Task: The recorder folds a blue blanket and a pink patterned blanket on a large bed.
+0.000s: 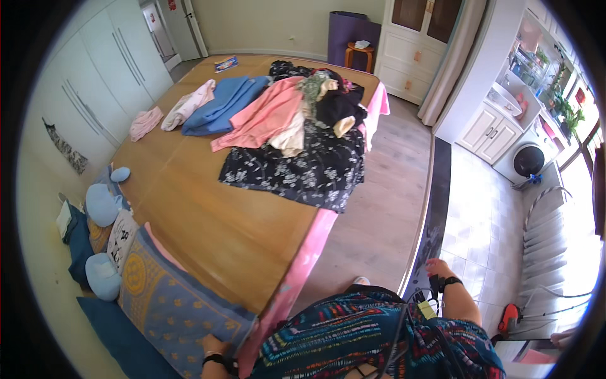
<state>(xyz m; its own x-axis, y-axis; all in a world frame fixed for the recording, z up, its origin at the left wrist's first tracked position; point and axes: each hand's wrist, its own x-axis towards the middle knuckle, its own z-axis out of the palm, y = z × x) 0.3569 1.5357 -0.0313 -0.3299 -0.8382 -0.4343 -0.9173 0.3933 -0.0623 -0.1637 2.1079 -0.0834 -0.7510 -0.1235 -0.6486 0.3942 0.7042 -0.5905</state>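
My left hand (215,345) touches the lower end of a large grey-blue pillow (173,303) with gold patterns; whether its fingers grip the fabric is not clear. Beneath that pillow shows a dark teal pillow (123,338). My right hand (438,267) hangs out at my side, above the dark threshold strip, with nothing visible in it. Clothes lie on the bed mat (203,189): a black floral garment (303,170), a pink top (267,113), a folded blue garment (225,106) and a black piece (338,109) among others.
Light-blue plush cushions (102,206) and a white printed cushion (121,237) line the wall. Wardrobe doors (99,71) stand left of the bed. Wooden floor (378,203) runs along the right side. Beyond are a washing machine (528,158) and a red-and-black object (509,317).
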